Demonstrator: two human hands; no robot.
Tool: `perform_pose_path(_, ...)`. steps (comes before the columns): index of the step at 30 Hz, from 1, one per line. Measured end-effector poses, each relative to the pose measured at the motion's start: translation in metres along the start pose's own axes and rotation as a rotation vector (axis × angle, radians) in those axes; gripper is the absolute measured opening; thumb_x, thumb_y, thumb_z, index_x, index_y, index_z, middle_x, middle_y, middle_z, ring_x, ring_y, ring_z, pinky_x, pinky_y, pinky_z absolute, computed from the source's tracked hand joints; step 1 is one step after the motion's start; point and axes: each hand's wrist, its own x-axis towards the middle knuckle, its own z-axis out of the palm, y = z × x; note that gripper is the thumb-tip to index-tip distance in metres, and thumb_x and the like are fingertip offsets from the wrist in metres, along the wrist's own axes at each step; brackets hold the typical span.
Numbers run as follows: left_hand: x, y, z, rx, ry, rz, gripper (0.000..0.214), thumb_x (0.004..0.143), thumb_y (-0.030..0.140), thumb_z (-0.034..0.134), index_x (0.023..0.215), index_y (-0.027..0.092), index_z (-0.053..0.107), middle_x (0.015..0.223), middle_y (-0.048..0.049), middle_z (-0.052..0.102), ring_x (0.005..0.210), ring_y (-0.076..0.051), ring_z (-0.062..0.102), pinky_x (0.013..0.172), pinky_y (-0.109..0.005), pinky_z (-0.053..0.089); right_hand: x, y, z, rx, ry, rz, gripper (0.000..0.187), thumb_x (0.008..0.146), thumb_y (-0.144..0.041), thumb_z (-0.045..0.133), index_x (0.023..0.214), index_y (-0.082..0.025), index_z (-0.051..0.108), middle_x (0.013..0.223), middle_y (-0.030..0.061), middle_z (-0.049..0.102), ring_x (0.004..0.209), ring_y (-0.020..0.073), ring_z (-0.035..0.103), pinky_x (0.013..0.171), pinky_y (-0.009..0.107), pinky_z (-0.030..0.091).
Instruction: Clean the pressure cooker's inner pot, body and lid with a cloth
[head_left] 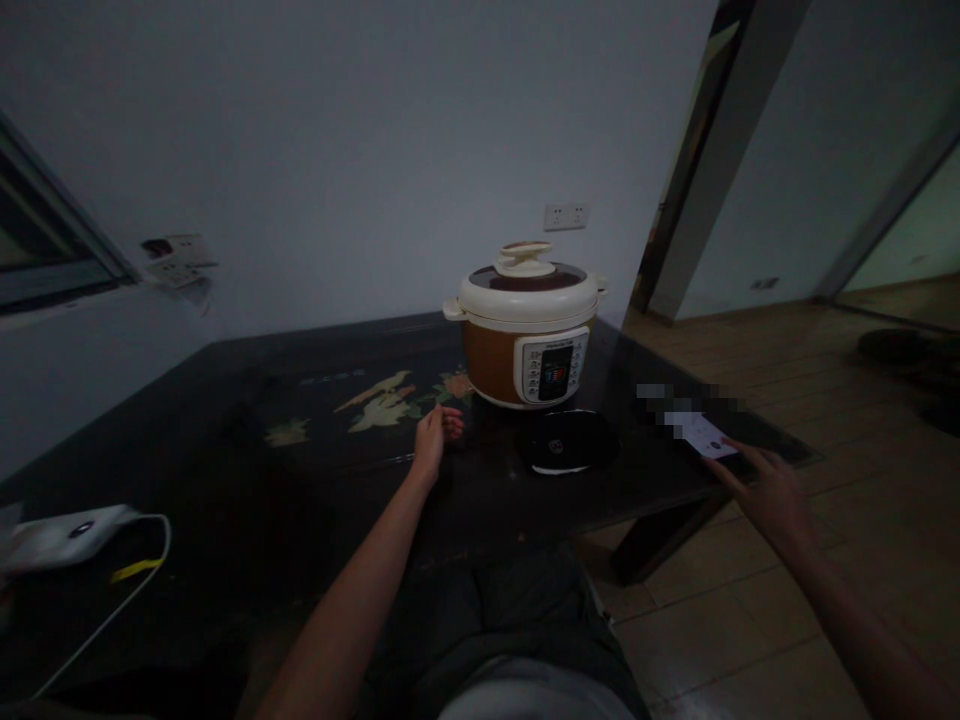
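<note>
My left hand (439, 440) rests on the dark table, its fingers loosely curled and slightly apart with nothing seen in them. Just beyond it stands a brown and cream electric pressure cooker (525, 330), upright with its lid on and its control panel facing me. A black rounded flat piece with a small emblem (574, 443) lies in front of the cooker. At the table's right side, my right hand (769, 495) grips the near end of a smartphone (709, 437) between thumb and fingers. Its screen is lit, and its far part is blurred out by blocks.
The glossy dark table (420, 500) bears a bird and flower pattern. A white power strip (71, 535) with a cable and a yellow tag sits at the left. Wall sockets (566, 216) are behind the cooker. A tiled floor (847, 510) extends beyond the table's right edge.
</note>
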Motion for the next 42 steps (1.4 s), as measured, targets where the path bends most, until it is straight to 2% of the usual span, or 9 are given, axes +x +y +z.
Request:
perform_pose_path(10,-0.0013,0.0012,0.0008,0.005,0.005,0.002,0.046,0.083,0.056,0.052,0.073,0.013,0.065,0.061,-0.0057,0.064,0.053,-0.013,0.058,0.053,-0.024,0.043,0.0,-0.0001,0.0001,0.018,-0.009,0.012,0.066,0.082,-0.072,0.042,0.113,-0.019,0.066,0.109,0.0151,0.063,0.1,0.0335,0.058,0.084,0.047,0.048)
perform_pose_path(17,-0.0006,0.0019,0.0014,0.003,0.01,-0.006,0.045,0.083,0.056,0.053,0.071,0.014,0.065,0.06,-0.0053,0.064,0.052,-0.013,0.057,0.053,-0.024,0.043,-0.0017,0.0007,0.0014,0.022,0.006,-0.031,0.068,0.084,-0.072,0.041,0.115,-0.016,0.065,0.109,0.0157,0.063,0.102,0.033,0.058,0.087,0.046,0.047)
perform_pose_path(26,-0.0029,0.0032,0.0017,-0.009,0.004,-0.004,0.043,0.085,0.052,0.052,0.073,0.013,0.065,0.062,-0.0051,0.064,0.053,-0.012,0.058,0.054,-0.023,0.044,-0.0007,-0.0029,-0.001,0.007,0.016,-0.003,0.076,0.081,-0.078,0.038,0.113,-0.015,0.066,0.106,0.0166,0.064,0.099,0.0335,0.059,0.085,0.046,0.049)
perform_pose_path(32,-0.0033,0.0031,0.0019,-0.003,0.007,-0.002,0.042,0.085,0.051,0.052,0.073,0.013,0.065,0.062,-0.0055,0.063,0.053,-0.012,0.057,0.053,-0.023,0.043,-0.002,-0.0035,-0.0007,0.005,0.002,0.032,0.07,0.082,-0.074,0.041,0.116,-0.017,0.065,0.107,0.0159,0.062,0.1,0.0337,0.058,0.085,0.047,0.048)
perform_pose_path(42,-0.0028,0.0029,0.0011,0.001,0.003,-0.001,0.044,0.084,0.054,0.053,0.073,0.013,0.066,0.062,-0.0057,0.063,0.054,-0.013,0.058,0.054,-0.023,0.044,-0.0017,0.0003,0.0011,0.034,0.005,0.002,0.068,0.083,-0.072,0.042,0.116,-0.017,0.065,0.108,0.0155,0.063,0.101,0.0329,0.059,0.087,0.047,0.048)
